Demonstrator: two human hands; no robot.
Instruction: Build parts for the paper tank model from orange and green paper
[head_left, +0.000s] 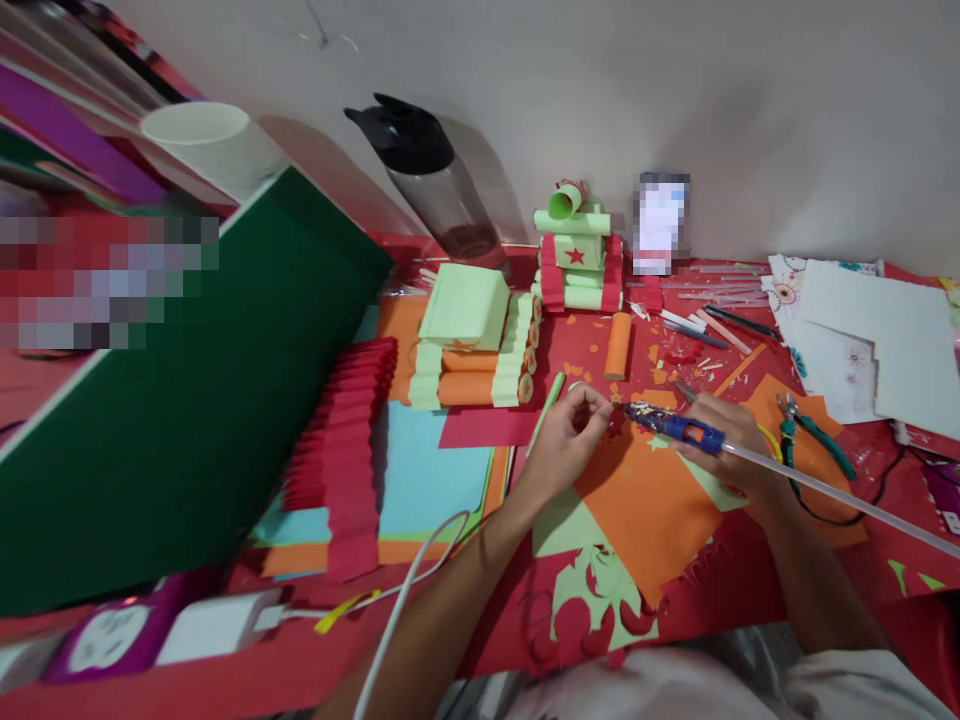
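My right hand is wrapped round a blue hot glue gun, with a long clear glue stick running out of its back. The gun's glue-crusted nozzle points left, at my left hand. Thumb and forefinger of that hand are pinched together at the nozzle; whatever sits between them is too small to make out. Beneath both hands lies an orange paper sheet. A thin green paper tube lies beside my left hand, and an orange paper roll stands just beyond.
Behind are a green-and-orange paper model and a green-and-red one. A bottle and a phone lean at the wall. Green-handled pliers lie right. A dark green board and white cable are left.
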